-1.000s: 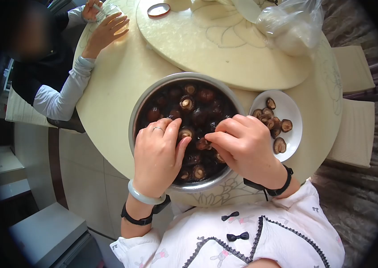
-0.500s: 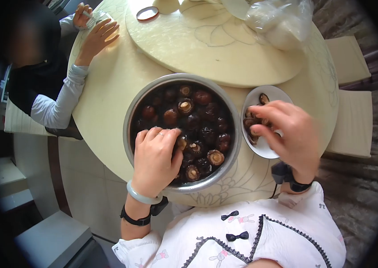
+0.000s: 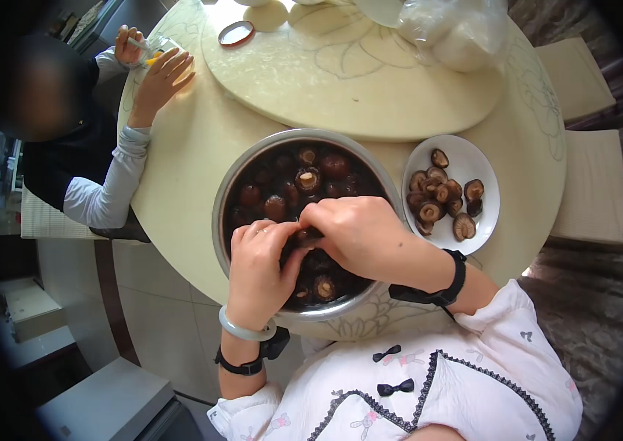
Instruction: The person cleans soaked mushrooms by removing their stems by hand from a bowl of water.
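Note:
A metal bowl (image 3: 225,176) of dark water holds several soaking shiitake mushrooms (image 3: 308,178), some with pale stems upward. Over its near half my left hand (image 3: 261,268) is closed on one dark shiitake mushroom (image 3: 309,237). My right hand (image 3: 359,239) meets it there, fingertips pinched on the same mushroom, which the fingers partly hide. Right of the bowl, a white plate (image 3: 489,224) carries several brown shiitake mushrooms (image 3: 430,212), grouped mostly on its left side.
The round table (image 3: 179,213) bears a raised turntable (image 3: 356,110) with a red-rimmed lid (image 3: 236,34) and a clear plastic bag (image 3: 458,37). At the left, another person's hands (image 3: 158,87) are around a glass jar. Pale seats (image 3: 591,191) stand at the right.
My right hand has moved left from the plate to the bowl and joined my left hand at the mushroom. The plate's mushrooms are now uncovered. The whole view has shifted slightly.

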A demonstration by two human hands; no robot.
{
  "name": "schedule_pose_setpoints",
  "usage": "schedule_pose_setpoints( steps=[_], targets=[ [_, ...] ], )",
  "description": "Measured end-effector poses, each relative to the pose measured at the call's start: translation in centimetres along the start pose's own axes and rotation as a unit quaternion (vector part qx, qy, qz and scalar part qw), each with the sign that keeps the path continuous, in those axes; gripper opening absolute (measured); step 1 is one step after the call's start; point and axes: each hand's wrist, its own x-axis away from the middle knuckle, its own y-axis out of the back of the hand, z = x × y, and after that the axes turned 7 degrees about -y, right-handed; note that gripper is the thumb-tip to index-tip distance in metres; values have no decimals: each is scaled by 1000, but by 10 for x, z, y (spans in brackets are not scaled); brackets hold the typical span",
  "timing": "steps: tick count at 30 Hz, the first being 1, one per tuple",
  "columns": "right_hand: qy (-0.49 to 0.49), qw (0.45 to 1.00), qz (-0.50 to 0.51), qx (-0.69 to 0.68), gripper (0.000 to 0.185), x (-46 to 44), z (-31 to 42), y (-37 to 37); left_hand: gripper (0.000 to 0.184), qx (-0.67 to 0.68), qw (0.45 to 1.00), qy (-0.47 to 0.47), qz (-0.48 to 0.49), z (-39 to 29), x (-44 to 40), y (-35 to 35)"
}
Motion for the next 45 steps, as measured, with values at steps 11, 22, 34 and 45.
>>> schedule_pose_setpoints(
  steps=[11, 22, 34, 45],
  targets=[
    [-53, 993, 98, -35, 15, 1, 1, 6, 18, 147, 983, 93, -58, -7, -2, -2],
    [-41, 993, 101, -50, 13, 1, 1, 4, 13, -14, 998, 53, 26, -8, -3, -3],
    [-15, 998, 8, -57, 11, 5, -2, -2, 8, -8, 999, 11, 29, -2, -3, -9],
    [-20, 996, 54, -65, 12, 4, -3, 0, 18, -86, 996, 10, 14, -6, 0, -12]
  ],
)
